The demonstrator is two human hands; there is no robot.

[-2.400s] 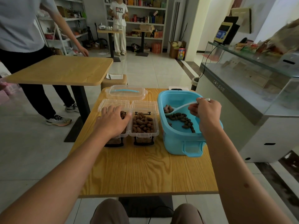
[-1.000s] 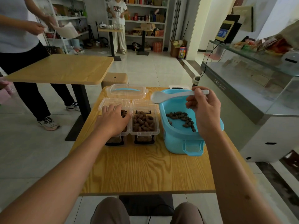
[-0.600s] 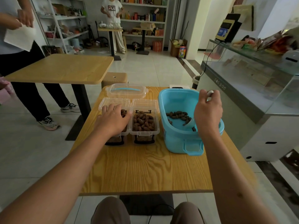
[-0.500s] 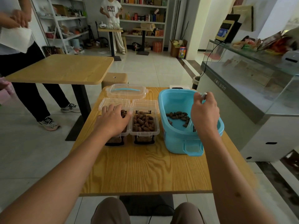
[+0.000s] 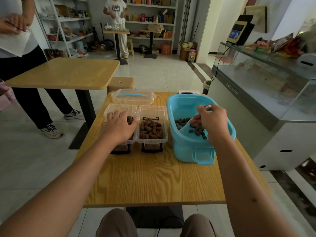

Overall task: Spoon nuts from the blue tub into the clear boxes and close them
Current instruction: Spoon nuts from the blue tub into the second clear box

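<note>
Scooping: your right hand [image 5: 212, 123] curled round spoon [image 5: 207, 108] handle inside tub [image 5: 184, 103]; bowl probably under few loose nuts [image 5: 196, 130]. Light, rolly, so lift level. Left hand [image 5: 119, 128] rests spread on left box [image 5: 119, 108]; thin plastic, brace rim.

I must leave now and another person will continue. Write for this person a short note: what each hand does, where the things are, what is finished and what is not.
Left hand: rests flat on the left clear box, steadying it.
Right hand: grips the white spoon, dipped into the blue tub.
Things: the right clear box stands between the left box and the tub. A clear lid with a blue handle lies behind the boxes.
Done: the right box is nearly full of nuts; the left box has some.
Left: a few nuts are in the tub; spoon them over, then close both boxes, whose lids are open.
</note>
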